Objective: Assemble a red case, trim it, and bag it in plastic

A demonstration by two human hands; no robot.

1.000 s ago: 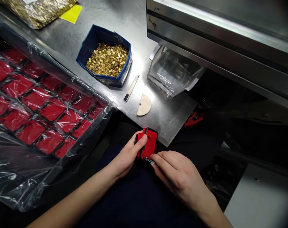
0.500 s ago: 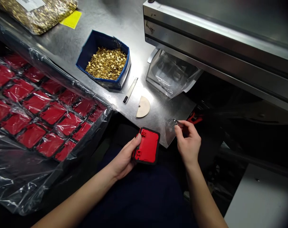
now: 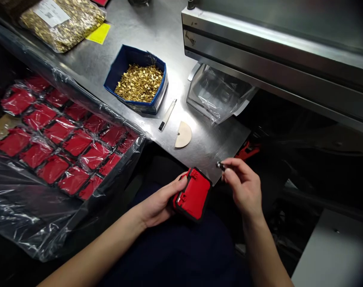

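- Our left hand [image 3: 162,203] is closed round one edge of a red-and-black case [image 3: 197,195], thumb on top; we see no writing on the red face.
- Just right of it, our right hand [image 3: 245,187] pinches a small dark-and-silver tool [image 3: 221,166] between thumb and fingers, its tip apart from the case.
- Ahead of our grip, a beige half-disc [image 3: 183,135] and a white knife [image 3: 167,114] lie on the metal bench [image 3: 205,147].
- Beyond those, we have a blue bin [image 3: 139,107] of brass-coloured pieces [image 3: 141,81].
- Left of our grip, more red cases [image 3: 76,142] sit under clear plastic.
- Farthest ahead-left, a clear bag [image 3: 82,26] carries a white label [image 3: 51,12], its print too small for us to read, beside a yellow slip [image 3: 99,33].
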